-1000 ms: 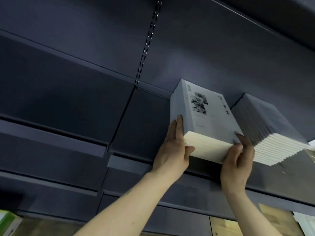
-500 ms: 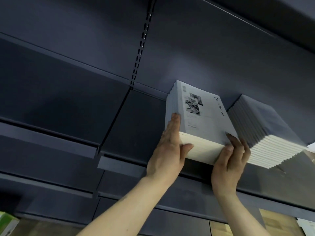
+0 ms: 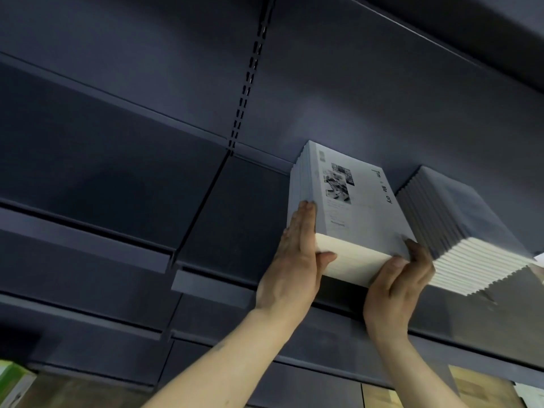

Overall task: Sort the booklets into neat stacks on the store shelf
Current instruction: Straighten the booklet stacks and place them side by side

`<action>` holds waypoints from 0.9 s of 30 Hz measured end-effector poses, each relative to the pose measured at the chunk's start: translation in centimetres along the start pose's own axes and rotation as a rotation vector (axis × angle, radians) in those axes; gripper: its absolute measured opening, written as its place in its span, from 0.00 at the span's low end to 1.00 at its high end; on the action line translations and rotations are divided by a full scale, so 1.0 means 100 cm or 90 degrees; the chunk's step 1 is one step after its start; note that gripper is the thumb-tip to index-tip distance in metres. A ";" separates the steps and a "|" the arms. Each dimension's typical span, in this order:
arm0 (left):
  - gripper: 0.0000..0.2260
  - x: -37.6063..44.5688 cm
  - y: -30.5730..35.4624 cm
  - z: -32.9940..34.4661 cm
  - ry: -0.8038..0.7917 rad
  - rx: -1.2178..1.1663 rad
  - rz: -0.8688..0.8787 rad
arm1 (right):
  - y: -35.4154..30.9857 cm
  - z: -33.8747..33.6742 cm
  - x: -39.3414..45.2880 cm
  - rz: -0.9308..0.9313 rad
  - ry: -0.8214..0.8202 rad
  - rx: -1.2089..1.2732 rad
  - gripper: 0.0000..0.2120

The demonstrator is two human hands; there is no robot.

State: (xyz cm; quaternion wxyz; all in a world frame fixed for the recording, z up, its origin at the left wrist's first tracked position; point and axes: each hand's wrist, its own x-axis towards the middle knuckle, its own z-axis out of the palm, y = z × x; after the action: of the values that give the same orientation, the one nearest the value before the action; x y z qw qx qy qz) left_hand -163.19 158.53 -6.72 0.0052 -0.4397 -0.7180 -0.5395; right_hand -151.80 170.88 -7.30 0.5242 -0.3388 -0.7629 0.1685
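A tall stack of grey booklets (image 3: 350,201) with a photo and lettering on the top cover stands on the dark shelf (image 3: 235,231), its pale page edges facing me. My left hand (image 3: 294,260) lies flat against the stack's left side with straight fingers, the thumb on the front edge. My right hand (image 3: 397,284) presses the front right corner, its fingers wedged between this stack and a second stack of plain grey booklets (image 3: 465,225) just to the right. That second stack leans in steps.
Dark shelves run left and below, with a front lip (image 3: 212,284) under the stack. A slotted upright rail (image 3: 250,75) climbs the back wall. A green and white box (image 3: 11,384) shows at the bottom left, wood flooring (image 3: 471,390) at the bottom right.
Both hands stay on the same sides of the stack. The view has drifted a little; the stack looks slightly squarer at its front.
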 end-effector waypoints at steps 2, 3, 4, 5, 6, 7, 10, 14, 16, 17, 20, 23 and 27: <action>0.34 0.001 -0.002 0.000 -0.001 -0.003 0.011 | -0.002 0.000 0.001 0.008 -0.007 0.007 0.22; 0.34 0.001 -0.002 -0.001 -0.005 -0.003 0.015 | -0.003 0.000 0.002 0.012 -0.011 0.010 0.22; 0.35 0.001 -0.003 -0.002 -0.012 -0.003 0.015 | -0.005 0.000 0.002 0.016 -0.014 0.013 0.23; 0.37 0.001 -0.004 -0.002 -0.019 -0.002 0.014 | -0.007 0.001 0.001 0.023 -0.018 0.016 0.23; 0.38 0.000 -0.003 -0.003 -0.025 0.001 0.012 | -0.008 0.001 0.001 0.030 -0.021 0.017 0.24; 0.39 -0.002 -0.002 -0.005 -0.023 0.004 0.014 | -0.008 0.000 0.000 0.034 -0.024 0.016 0.25; 0.38 -0.006 -0.001 -0.008 -0.004 0.004 0.052 | -0.010 -0.002 -0.004 0.014 -0.033 0.005 0.29; 0.39 -0.005 -0.002 -0.006 -0.049 0.040 0.051 | -0.013 -0.004 -0.004 0.028 -0.051 -0.004 0.30; 0.39 -0.004 -0.002 -0.004 -0.048 0.055 0.040 | -0.014 -0.006 -0.004 0.031 -0.053 0.000 0.30; 0.40 -0.004 -0.002 -0.003 -0.043 0.061 0.040 | -0.014 -0.007 -0.004 0.030 -0.054 0.002 0.29; 0.41 -0.004 -0.004 -0.001 -0.034 0.073 0.044 | -0.012 -0.007 -0.003 0.032 -0.056 0.010 0.29; 0.42 -0.004 -0.003 0.000 -0.040 0.073 0.035 | -0.011 -0.007 -0.004 0.025 -0.052 0.011 0.29; 0.41 -0.006 -0.004 -0.001 -0.015 0.052 0.069 | -0.009 -0.003 -0.004 0.006 -0.027 -0.048 0.31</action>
State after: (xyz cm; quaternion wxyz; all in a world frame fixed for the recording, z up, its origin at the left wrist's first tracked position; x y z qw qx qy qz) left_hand -163.13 158.05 -7.29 0.0440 -0.4836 -0.7148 -0.5033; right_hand -151.77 169.92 -6.93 0.4938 -0.3582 -0.7782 0.1492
